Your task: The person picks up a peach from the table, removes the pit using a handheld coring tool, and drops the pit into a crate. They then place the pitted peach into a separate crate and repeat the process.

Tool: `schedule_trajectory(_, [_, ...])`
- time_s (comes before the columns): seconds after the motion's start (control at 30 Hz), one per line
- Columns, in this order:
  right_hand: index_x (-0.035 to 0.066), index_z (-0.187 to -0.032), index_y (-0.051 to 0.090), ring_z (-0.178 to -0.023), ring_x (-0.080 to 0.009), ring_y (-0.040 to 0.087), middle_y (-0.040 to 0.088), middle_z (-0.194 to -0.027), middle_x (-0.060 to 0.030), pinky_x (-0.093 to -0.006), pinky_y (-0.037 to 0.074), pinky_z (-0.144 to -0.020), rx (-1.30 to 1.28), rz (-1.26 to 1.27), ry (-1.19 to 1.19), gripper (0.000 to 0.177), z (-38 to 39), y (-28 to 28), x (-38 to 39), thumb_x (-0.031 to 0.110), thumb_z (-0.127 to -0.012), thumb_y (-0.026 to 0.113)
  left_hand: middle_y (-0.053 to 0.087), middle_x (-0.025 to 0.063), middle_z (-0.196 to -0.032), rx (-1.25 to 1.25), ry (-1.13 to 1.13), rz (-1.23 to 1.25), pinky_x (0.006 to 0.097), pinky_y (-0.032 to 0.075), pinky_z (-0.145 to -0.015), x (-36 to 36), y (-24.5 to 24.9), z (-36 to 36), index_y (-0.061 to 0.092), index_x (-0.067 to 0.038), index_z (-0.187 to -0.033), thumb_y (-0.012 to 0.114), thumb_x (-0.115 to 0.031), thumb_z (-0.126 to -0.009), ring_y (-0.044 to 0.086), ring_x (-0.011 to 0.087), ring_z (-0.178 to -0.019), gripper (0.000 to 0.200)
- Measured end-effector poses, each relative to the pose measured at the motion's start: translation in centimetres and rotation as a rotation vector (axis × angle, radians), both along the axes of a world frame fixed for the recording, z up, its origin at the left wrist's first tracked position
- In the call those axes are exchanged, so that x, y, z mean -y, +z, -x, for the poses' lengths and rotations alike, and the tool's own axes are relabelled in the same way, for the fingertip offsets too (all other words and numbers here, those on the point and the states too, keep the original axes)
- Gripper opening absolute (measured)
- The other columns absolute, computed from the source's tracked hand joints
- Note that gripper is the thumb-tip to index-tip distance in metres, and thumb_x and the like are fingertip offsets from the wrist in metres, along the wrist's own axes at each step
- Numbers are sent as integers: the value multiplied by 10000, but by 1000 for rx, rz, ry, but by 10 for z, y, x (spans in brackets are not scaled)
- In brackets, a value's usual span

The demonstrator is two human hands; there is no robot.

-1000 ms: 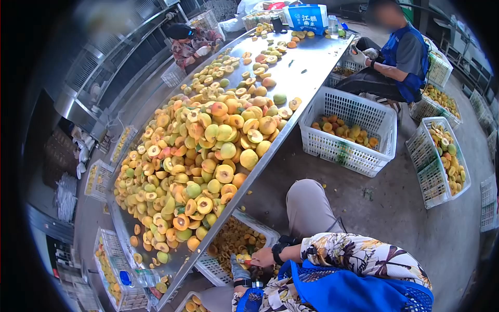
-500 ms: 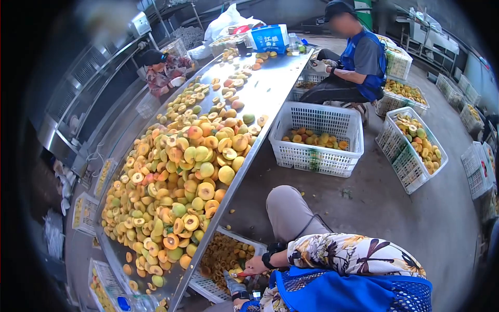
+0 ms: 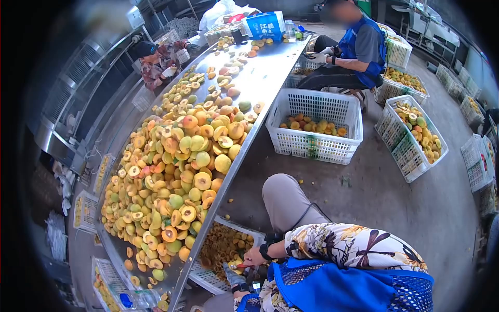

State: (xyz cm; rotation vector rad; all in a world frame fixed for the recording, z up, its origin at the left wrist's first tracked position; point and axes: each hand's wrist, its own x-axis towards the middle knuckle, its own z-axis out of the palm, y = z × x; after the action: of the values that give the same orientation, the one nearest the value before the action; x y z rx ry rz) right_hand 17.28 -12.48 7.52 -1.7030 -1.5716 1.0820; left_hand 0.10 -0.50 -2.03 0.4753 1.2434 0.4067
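Observation:
My right hand (image 3: pixel 253 257), bare, is closed around a red-handled tool (image 3: pixel 243 265), whose working end meets a yellow fruit half (image 3: pixel 235 264). Just below, my gloved left hand (image 3: pixel 233 275) grips that fruit half; its fingers show only in part. Both hands are over a white crate (image 3: pixel 209 281) beside the table, with brown-yellow fruit scraps (image 3: pixel 221 244) and some fruit pieces inside. To their left, a large heap of halved yellow-orange fruit (image 3: pixel 171 177), peach- or apricot-like, covers the near part of the metal table (image 3: pixel 270 78).
A white crate (image 3: pixel 314 151) part-filled with fruit stands right of the table, another fuller crate (image 3: pixel 410 161) beyond. One co-worker (image 3: pixel 358 47) sits at the far right side, another (image 3: pixel 156 65) at the far left. A blue-and-white box (image 3: pixel 264 26) is at the table's far end.
The view has shifted slightly, so the table and crates sit a little higher. Both hands stay together over the crate with tool and fruit. The far-left co-worker's arms have moved.

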Motion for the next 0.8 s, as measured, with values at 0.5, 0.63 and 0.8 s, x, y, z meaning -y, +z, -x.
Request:
schedule_trajectory(0.5, [46,-759,589,-689,-338,581,609,-733,-169,-402,434,-599,14,-53,-1,238,3,-7,-2,256,-810,489,580,77,-1053,-58,-66,45,385,474,-706,11,34,-13,506,-150,-1129,411,-666,-783,567,268,-892,628])
schedule_trajectory(0.63, [58,-766,595,-691,-332,583,614,-741,-157,-405,432,-596,13,-45,6,228,3,-5,-4,253,-815,488,597,58,-1008,-24,-21,26,373,477,-656,6,17,-9,522,-144,-1091,409,-673,-779,581,261,-824,625])
schedule_trajectory(0.8, [58,-807,602,-718,-332,590,617,-762,-161,-406,443,-617,35,-16,40,241,5,-5,-7,276,-820,499,595,60,-1014,-43,-15,30,366,475,-666,6,16,-5,524,-146,-1085,428,-657,-783,579,258,-832,601])
